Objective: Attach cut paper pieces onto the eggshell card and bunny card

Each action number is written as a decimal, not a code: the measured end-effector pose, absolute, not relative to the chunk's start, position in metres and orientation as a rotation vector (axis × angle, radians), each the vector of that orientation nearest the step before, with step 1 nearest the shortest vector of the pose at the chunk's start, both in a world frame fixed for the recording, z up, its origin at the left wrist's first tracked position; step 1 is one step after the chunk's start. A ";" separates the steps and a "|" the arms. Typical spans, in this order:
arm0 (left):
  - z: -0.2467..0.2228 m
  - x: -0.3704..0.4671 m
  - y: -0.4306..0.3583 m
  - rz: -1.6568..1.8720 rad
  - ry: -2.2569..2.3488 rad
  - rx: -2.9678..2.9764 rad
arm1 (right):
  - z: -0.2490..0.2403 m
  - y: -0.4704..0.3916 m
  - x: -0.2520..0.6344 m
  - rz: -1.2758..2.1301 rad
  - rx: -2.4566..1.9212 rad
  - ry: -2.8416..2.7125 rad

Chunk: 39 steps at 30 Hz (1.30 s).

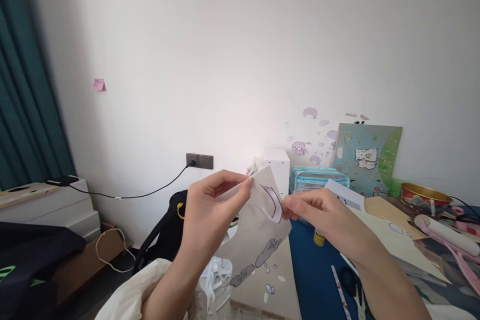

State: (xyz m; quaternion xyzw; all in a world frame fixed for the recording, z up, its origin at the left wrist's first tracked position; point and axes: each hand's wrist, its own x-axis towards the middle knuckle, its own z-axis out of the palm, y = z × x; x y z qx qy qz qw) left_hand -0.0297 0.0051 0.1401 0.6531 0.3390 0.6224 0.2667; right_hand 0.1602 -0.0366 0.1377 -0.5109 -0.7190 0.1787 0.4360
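Note:
Up in front of me is a thin off-white sheet of paper (253, 225), tilted and creased. My left hand (217, 205) pinches its upper edge between thumb and fingers. At the sheet's right edge the thumb and fingers of my right hand (318, 210) are closed, right beside a curved white piece with a dark outline (276, 205). Whether they grip that piece, the sheet's edge or both, I cannot tell. Grey outlined shapes (268, 252) and small pale ovals show below, on or behind the sheet.
White paper scraps (217, 272) lie left of the sheet. On the blue surface (309, 265) are scissors (358, 295), a patterned pen (340, 290) and a yellow-labelled bottle (319, 237). Papers, a round tin (425, 194) and a clear blue-trimmed pouch (318, 177) stand rightward. A black bag (174, 225) is leftward.

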 end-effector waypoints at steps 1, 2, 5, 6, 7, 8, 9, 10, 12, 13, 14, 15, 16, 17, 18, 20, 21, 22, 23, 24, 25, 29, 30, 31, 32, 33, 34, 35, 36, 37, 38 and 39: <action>0.140 -0.030 0.004 1.664 0.915 1.785 | 0.138 -0.036 0.164 0.511 -1.297 -1.815; 0.140 -0.030 0.003 1.643 0.913 1.811 | 0.138 -0.036 0.167 0.592 -1.321 -1.832; 0.141 -0.030 0.001 1.578 0.919 1.878 | 0.140 -0.039 0.173 0.645 -1.374 -1.805; 0.142 -0.030 0.000 1.558 0.925 1.891 | 0.141 -0.041 0.173 0.599 -1.379 -1.765; 0.142 -0.031 -0.001 1.540 0.926 1.897 | 0.142 -0.043 0.173 0.528 -1.372 -1.711; 0.143 -0.030 -0.002 1.522 0.920 1.899 | 0.142 -0.046 0.171 0.441 -1.354 -1.652; 0.144 -0.030 -0.004 1.500 0.904 1.898 | 0.142 -0.049 0.168 0.351 -1.326 -1.599; 0.144 -0.030 -0.005 1.474 0.885 1.894 | 0.142 -0.052 0.164 0.274 -1.295 -1.564; 0.145 -0.028 -0.008 1.413 0.850 1.882 | 0.141 -0.055 0.155 0.185 -1.247 -1.553; 0.145 -0.027 -0.009 1.389 0.839 1.871 | 0.140 -0.056 0.151 0.172 -1.236 -1.561; 0.146 -0.026 -0.009 1.373 0.830 1.856 | 0.139 -0.056 0.147 0.170 -1.227 -1.563; 0.146 -0.026 -0.010 1.359 0.821 1.841 | 0.138 -0.056 0.143 0.181 -1.214 -1.561; 0.146 -0.025 -0.009 1.342 0.809 1.828 | 0.138 -0.055 0.141 0.205 -1.195 -1.558; 0.146 -0.025 -0.009 1.322 0.796 1.818 | 0.137 -0.054 0.139 0.241 -1.175 -1.553; 0.145 -0.025 -0.008 1.297 0.783 1.810 | 0.137 -0.053 0.138 0.281 -1.156 -1.549; 0.144 -0.026 -0.005 1.236 0.755 1.794 | 0.138 -0.051 0.137 0.343 -1.145 -1.536; 0.143 -0.026 -0.003 1.214 0.744 1.779 | 0.138 -0.051 0.137 0.353 -1.151 -1.530; 0.143 -0.027 -0.002 1.197 0.733 1.758 | 0.139 -0.051 0.137 0.348 -1.163 -1.523; 0.142 -0.027 0.000 1.177 0.717 1.733 | 0.139 -0.052 0.137 0.337 -1.174 -1.518; 0.141 -0.027 0.001 1.151 0.698 1.705 | 0.139 -0.052 0.136 0.323 -1.182 -1.514; 0.141 -0.027 0.002 1.121 0.680 1.677 | 0.139 -0.052 0.136 0.309 -1.190 -1.512; 0.140 -0.028 0.004 1.016 0.646 1.627 | 0.137 -0.053 0.134 0.239 -1.219 -1.507; 0.140 -0.028 0.004 1.000 0.651 1.630 | 0.137 -0.053 0.133 0.222 -1.226 -1.511; 0.140 -0.029 0.004 0.986 0.654 1.634 | 0.137 -0.052 0.133 0.205 -1.229 -1.515; 0.140 -0.029 0.004 0.974 0.657 1.639 | 0.137 -0.052 0.133 0.190 -1.233 -1.517; 0.140 -0.030 0.003 0.967 0.657 1.646 | 0.137 -0.052 0.133 0.175 -1.237 -1.518; 0.141 -0.030 0.003 0.968 0.658 1.655 | 0.137 -0.052 0.133 0.159 -1.245 -1.517; 0.141 -0.030 0.002 0.976 0.661 1.667 | 0.136 -0.052 0.133 0.145 -1.253 -1.518; 0.142 -0.029 0.001 0.984 0.666 1.681 | 0.136 -0.051 0.133 0.132 -1.260 -1.517; 0.143 -0.028 0.001 0.989 0.677 1.689 | 0.136 -0.051 0.133 0.124 -1.267 -1.518; 0.143 -0.027 0.000 0.993 0.691 1.694 | 0.136 -0.051 0.133 0.122 -1.273 -1.522; 0.144 -0.026 0.000 0.994 0.705 1.696 | 0.136 -0.051 0.133 0.122 -1.275 -1.529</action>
